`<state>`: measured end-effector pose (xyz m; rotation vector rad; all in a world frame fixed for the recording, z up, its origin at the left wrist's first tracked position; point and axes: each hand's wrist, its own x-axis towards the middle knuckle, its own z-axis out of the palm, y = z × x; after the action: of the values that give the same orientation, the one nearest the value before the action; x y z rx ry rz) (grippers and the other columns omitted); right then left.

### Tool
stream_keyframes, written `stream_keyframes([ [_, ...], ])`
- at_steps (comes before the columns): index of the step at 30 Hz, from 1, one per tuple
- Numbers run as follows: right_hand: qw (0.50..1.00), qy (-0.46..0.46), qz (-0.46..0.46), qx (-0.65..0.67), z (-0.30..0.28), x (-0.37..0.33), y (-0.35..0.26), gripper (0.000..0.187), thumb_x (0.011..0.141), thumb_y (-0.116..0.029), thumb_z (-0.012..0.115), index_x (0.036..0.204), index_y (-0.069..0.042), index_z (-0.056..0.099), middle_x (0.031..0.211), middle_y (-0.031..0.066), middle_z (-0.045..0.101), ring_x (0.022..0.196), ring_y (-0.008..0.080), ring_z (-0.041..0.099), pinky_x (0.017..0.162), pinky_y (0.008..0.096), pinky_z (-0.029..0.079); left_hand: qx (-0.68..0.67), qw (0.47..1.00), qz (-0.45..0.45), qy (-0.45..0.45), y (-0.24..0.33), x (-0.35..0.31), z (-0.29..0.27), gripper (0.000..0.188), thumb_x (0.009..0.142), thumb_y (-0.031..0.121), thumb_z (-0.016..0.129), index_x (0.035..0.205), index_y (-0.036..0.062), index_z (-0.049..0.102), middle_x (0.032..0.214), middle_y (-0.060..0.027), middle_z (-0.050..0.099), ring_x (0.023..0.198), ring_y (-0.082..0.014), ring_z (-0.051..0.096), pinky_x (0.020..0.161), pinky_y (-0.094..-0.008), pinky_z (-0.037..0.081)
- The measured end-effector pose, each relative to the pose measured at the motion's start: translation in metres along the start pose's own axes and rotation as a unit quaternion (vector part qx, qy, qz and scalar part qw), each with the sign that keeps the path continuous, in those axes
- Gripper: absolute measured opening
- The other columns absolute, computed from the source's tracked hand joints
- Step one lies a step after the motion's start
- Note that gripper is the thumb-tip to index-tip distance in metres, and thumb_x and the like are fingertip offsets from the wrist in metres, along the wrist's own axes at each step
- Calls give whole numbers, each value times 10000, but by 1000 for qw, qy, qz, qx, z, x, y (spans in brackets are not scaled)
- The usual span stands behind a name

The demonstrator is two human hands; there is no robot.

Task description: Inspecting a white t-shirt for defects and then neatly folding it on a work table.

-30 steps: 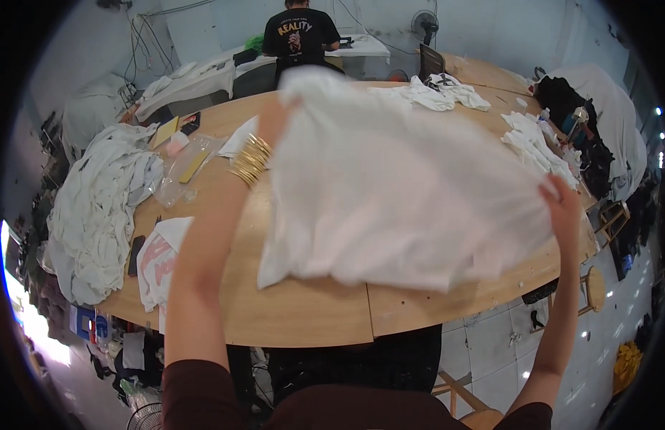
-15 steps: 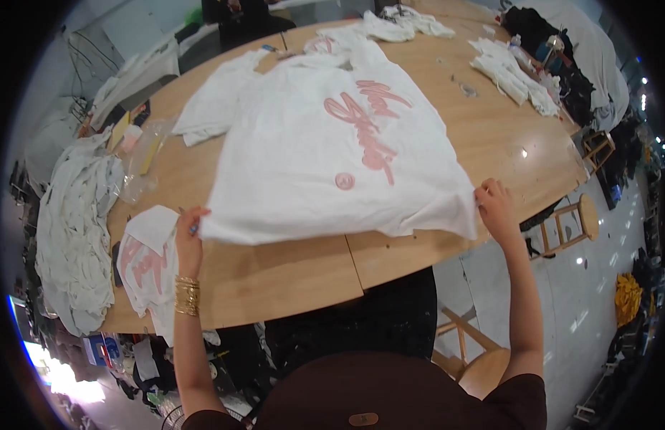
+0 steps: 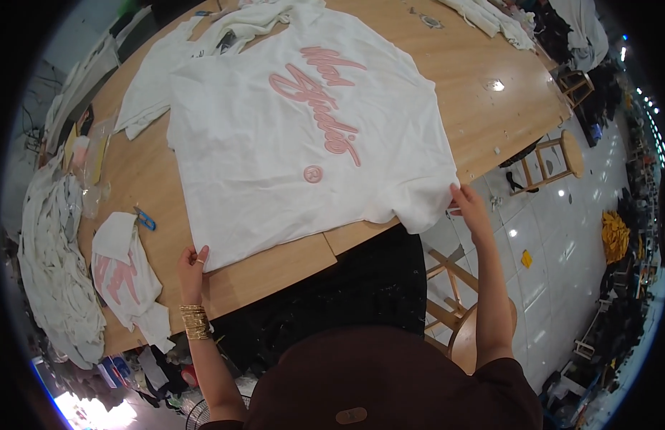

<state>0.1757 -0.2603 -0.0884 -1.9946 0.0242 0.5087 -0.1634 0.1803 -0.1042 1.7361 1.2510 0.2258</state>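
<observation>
A white shirt point(image 3: 232, 165) with raised pink lettering lies spread over the wooden table, its near edge toward me. At its near left corner, my left hand point(image 3: 193, 274) pinches the fabric between thumb and fingers; gold bangles circle that wrist. My right hand point(image 3: 471, 208) is closed on the near right corner, where the cloth bunches and hangs past the table edge. Blue thread snips point(image 3: 145, 219) rest on the table left of the shirt, next to a folded white garment piece point(image 3: 142, 283) with pink print.
A tall heap of white garments point(image 3: 49, 265) fills the table's left end. More white garments point(image 3: 257, 21) lie at the far side of the wooden table point(image 3: 483, 118). Wooden stools point(image 3: 555, 154) stand at the right, and a yellow bundle point(image 3: 614, 236) sits on the tiled floor.
My view has tipped down and shifted. The shirt's near edge, lifted and taut before, now lies flatter, with its right corner drooping over the edge. The blue snips, mostly behind my left hand before, now show.
</observation>
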Motion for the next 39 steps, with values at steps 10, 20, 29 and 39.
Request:
stream_keyframes([
  [10, 977, -122, 81, 155, -18, -27, 8, 354, 795, -210, 655, 1075, -3, 596, 922, 34, 635, 819, 94, 567, 778, 253, 432, -32, 998, 51, -4, -20, 6, 0, 213, 843, 201, 624, 858, -11, 607, 699, 57, 497, 629, -46, 396, 580, -205, 342],
  [20, 973, -142, 127, 133, -21, -33, 25, 282, 816, -175, 624, 1017, 22, 606, 891, 32, 627, 780, 98, 555, 749, 254, 426, -49, 998, 31, -5, -8, 0, 0, 162, 851, 201, 617, 788, 57, 577, 689, 76, 482, 628, -26, 388, 558, -192, 312],
  [29, 977, -142, 97, 127, -22, -35, 34, 326, 857, -249, 567, 1054, 9, 595, 928, 28, 627, 810, 117, 570, 764, 270, 440, 3, 998, 3, -58, -3, -21, -9, 231, 852, 231, 607, 721, 42, 584, 647, 76, 480, 584, -20, 381, 514, -201, 306],
  [39, 965, 41, 1, 259, -20, -26, -17, 246, 797, -166, 561, 964, 9, 604, 861, 36, 620, 750, 102, 566, 688, 228, 430, 88, 975, -38, -202, -18, -56, -35, 192, 848, 201, 597, 848, 11, 627, 697, 2, 593, 637, -81, 513, 598, -231, 419],
])
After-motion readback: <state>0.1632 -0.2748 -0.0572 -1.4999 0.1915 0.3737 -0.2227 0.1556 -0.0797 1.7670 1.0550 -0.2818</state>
